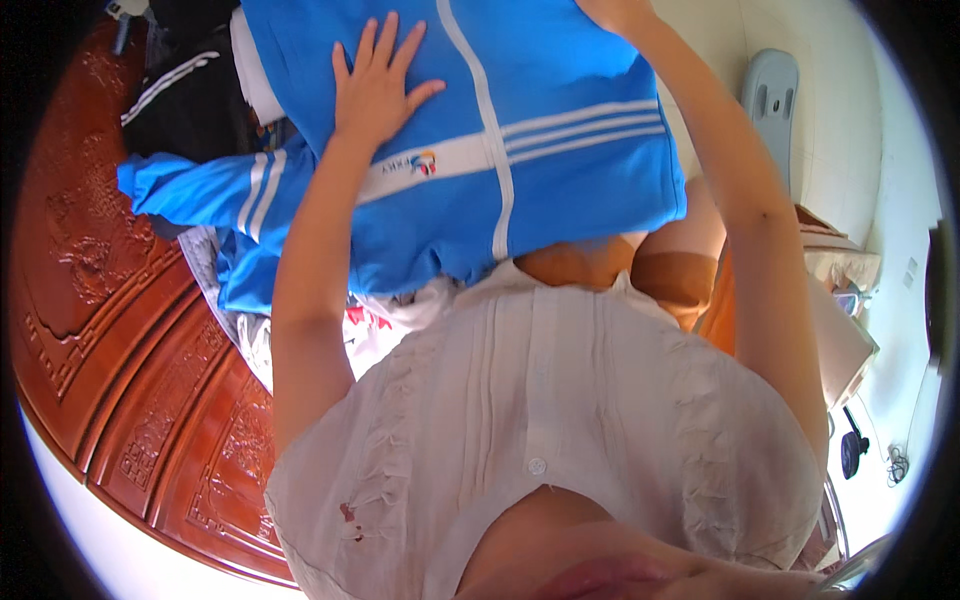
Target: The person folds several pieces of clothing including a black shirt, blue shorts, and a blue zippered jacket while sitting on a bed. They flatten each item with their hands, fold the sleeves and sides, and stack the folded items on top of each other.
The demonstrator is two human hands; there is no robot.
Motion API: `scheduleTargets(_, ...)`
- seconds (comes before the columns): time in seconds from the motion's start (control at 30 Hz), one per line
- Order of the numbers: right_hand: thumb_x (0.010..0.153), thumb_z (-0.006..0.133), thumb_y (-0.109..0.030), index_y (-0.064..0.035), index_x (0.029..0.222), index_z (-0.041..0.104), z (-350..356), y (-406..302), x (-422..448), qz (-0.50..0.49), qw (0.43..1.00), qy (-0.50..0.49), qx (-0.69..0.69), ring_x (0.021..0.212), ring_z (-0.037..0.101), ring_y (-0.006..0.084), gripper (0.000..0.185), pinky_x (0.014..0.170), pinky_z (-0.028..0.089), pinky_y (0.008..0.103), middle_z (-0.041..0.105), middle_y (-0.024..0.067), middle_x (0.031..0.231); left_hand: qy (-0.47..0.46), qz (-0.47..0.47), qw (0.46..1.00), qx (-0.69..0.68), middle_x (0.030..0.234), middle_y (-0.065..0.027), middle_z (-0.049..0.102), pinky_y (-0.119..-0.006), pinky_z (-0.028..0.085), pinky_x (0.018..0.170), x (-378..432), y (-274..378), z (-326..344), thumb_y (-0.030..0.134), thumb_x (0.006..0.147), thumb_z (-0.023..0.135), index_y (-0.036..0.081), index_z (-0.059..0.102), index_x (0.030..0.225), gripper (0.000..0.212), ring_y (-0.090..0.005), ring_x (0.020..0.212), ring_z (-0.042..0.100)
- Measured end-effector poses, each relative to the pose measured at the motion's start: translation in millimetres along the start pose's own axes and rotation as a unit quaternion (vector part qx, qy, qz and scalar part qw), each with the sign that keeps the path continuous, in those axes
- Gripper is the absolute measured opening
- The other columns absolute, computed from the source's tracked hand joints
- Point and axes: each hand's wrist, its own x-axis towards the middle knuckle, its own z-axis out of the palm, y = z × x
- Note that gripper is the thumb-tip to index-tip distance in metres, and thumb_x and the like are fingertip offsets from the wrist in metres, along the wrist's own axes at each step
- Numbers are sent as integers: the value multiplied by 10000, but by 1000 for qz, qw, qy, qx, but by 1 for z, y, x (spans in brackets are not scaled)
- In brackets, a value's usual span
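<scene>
A blue zip-front jacket [570,180] with white stripes and a small emblem lies spread out before me, its lower hem near my body. My left hand [375,94] rests flat on the upper part of the jacket, palm down with the fingers apart. At the top edge of the view, my right hand [619,11] is at the jacket's far right side; its fingers are partly cut off, so its grip cannot be seen. A blue sleeve [202,191] with two white stripes reaches out to the left.
Dark clothing [187,112] with white piping lies beyond the sleeve, and white and grey clothes [375,330] lie under the jacket. A carved reddish wooden panel [97,240] curves along the left. A grey elongated object [772,112] is at upper right.
</scene>
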Motion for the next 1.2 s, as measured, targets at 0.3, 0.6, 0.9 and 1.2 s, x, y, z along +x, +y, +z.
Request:
scheduleTargets(0.3,834,665,-372,-99,1456,348,-50,-48,-120,19,997,-67,38,1396,217,445,749,1121,219,563,240,252,1511,-52,-14,993,-107,1550,-129,278,-658,191,1075,-35,97,-69,583,805,631,200,343,1478,826,-397,1415,243)
scheduleTargets(0.6,911,593,-401,-22,1272,566,-90,22,-284,410,848,58,331,969,649,248,524,830,501,348,651,165,1155,54,48,950,-305,1236,-133,549,-454,445,899,-110,235,-85,210,796,720,74,590,1216,460,-360,1074,527)
scheduleTargets(0.9,881,531,-644,-9,1096,547,-25,0,-359,553,274,-3,786,985,547,195,671,864,442,329,596,76,1093,41,7,962,-269,1005,-131,648,-338,500,786,-67,219,-66,135,892,591,78,611,1170,284,-293,841,610)
scheduleTargets(1.2,949,579,-279,-30,880,538,-33,63,-299,410,127,114,896,701,585,179,262,680,495,336,597,43,768,-161,-60,853,-492,826,-124,668,-349,483,748,-21,174,-135,324,942,581,-3,629,1088,361,-225,770,620)
